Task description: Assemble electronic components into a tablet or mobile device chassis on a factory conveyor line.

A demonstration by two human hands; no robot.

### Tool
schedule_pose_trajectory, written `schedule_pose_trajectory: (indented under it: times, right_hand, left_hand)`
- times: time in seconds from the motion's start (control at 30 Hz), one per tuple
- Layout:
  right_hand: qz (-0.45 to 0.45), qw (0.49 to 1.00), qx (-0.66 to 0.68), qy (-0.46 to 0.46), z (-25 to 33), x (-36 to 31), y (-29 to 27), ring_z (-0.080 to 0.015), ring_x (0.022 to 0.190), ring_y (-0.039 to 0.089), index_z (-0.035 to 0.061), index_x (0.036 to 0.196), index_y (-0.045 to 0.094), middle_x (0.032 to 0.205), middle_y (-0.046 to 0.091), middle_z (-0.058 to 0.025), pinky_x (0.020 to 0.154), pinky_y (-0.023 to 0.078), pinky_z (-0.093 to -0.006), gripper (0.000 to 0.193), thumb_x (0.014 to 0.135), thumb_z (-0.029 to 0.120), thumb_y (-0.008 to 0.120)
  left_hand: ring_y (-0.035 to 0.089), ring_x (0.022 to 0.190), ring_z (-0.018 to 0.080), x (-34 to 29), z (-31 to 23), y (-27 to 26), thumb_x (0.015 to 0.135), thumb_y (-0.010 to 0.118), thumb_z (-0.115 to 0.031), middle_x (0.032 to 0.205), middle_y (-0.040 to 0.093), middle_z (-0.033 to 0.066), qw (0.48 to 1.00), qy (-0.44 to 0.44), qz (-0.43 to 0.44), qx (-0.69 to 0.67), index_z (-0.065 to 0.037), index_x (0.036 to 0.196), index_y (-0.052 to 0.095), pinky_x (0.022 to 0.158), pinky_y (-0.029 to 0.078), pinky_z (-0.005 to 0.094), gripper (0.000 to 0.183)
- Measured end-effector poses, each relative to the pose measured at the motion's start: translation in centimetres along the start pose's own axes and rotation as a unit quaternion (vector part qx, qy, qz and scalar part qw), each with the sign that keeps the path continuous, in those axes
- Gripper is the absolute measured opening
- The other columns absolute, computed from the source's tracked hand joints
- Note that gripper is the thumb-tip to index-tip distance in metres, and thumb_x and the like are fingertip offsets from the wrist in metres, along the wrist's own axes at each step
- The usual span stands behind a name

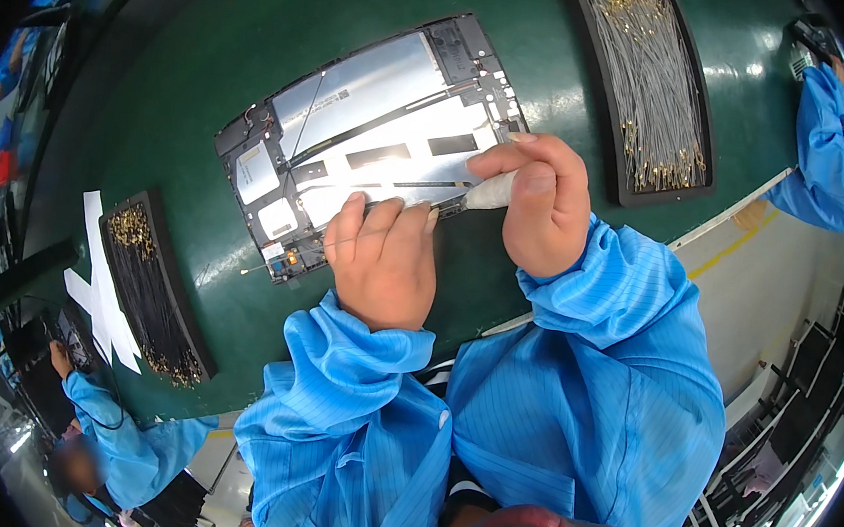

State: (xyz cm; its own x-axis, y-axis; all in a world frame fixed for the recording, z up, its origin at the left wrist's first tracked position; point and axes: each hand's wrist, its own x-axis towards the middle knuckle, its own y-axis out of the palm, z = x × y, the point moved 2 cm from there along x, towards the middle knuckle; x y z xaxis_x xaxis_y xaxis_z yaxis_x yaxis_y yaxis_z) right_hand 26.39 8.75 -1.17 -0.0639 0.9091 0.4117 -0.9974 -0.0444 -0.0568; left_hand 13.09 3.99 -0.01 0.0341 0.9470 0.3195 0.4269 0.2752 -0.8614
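An opened tablet-like device (382,150) lies tilted on the green table, its silvery inner plates, black strips and boards exposed. My left hand (382,260) rests on its near edge, fingertips side by side on the frame. A thin grey cable (276,266) with a small gold end sticks out leftward from under those fingers; the rest of it is hidden. My right hand (548,204) is curled at the device's near right corner, fingers bent together. Among them a white tapered thing (491,191), perhaps a finger cot, points at the edge. Whatever the fingertips pinch there is hidden.
A black tray (709,138) of grey cables with gold ends stands at the far right. Another black tray (204,345) holds black cables at left, beside white paper strips (99,285). Co-workers in blue sleeves (838,149) sit at both sides.
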Motion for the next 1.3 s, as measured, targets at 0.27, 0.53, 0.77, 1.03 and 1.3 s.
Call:
schedule_pose_trajectory:
  times: [0.27, 0.53, 0.77, 1.03, 1.3]
  right_hand:
    - [0.056, 0.998, -0.022, 0.023, 1.2, 0.7, 0.5, -0.0221, 0.064, 0.054, 0.0014, 0.082, 0.049, 0.071, 0.056, -0.0114, 0.058, 0.043, -0.0287, 0.017, 0.079, 0.018, 0.048]
    - [0.133, 0.967, -0.188, -0.105, 2.1, 1.8, 1.6, -0.0248, 0.054, 0.051, 0.0059, 0.070, 0.054, 0.058, 0.052, -0.0084, 0.050, 0.042, -0.0328, 0.013, 0.070, 0.019, 0.055]
    - [-0.044, 0.898, 0.123, 0.420, 2.9, 3.9, -3.0, -0.0141, 0.058, 0.048, -0.0021, 0.100, 0.042, 0.077, 0.054, -0.0100, 0.054, 0.042, -0.0252, 0.034, 0.080, 0.025, 0.046]
    - [0.153, 0.899, -0.388, 0.137, 3.8, -1.0, -3.2, -0.0343, 0.087, 0.049, 0.0046, 0.105, 0.048, 0.107, 0.044, -0.0207, 0.074, 0.042, -0.0346, 0.047, 0.067, 0.030, 0.062]
    - [0.216, 0.816, -0.532, 0.069, 2.2, 0.8, -0.1, -0.0321, 0.074, 0.052, 0.0158, 0.101, 0.053, 0.089, 0.049, -0.0175, 0.061, 0.045, -0.0343, 0.045, 0.062, 0.036, 0.064]
  left_hand:
    - [0.046, 0.088, 0.0295, -0.3, 0.4, -0.1, 0.064, 0.062, -0.010, 0.084, 0.053, 0.0052, 1.000, 0.008, 0.000, 0.013, -0.010, 0.083, 0.059, 0.080, 0.033, 0.0383, 0.020]
    - [0.046, 0.089, 0.0298, -0.1, 0.8, 0.0, 0.064, 0.057, -0.008, 0.086, 0.054, 0.0065, 0.999, 0.027, 0.043, -0.003, -0.009, 0.083, 0.057, 0.081, 0.032, 0.0391, 0.019]
    - [0.049, 0.080, 0.0253, 1.5, 5.4, -6.4, 0.083, 0.042, -0.019, 0.085, 0.052, 0.0147, 0.956, -0.165, -0.222, 0.093, 0.005, 0.092, 0.048, 0.076, 0.037, 0.0345, 0.026]
    - [0.050, 0.077, 0.0281, -5.5, 7.9, -4.4, 0.080, 0.046, -0.012, 0.085, 0.053, 0.0188, 0.953, -0.254, -0.157, -0.044, 0.007, 0.092, 0.050, 0.071, 0.039, 0.0341, 0.023]
    - [0.047, 0.079, 0.0330, -4.8, 9.9, -5.0, 0.076, 0.048, -0.010, 0.086, 0.051, 0.0199, 0.951, -0.247, -0.182, -0.035, 0.008, 0.091, 0.049, 0.075, 0.036, 0.0397, 0.024]
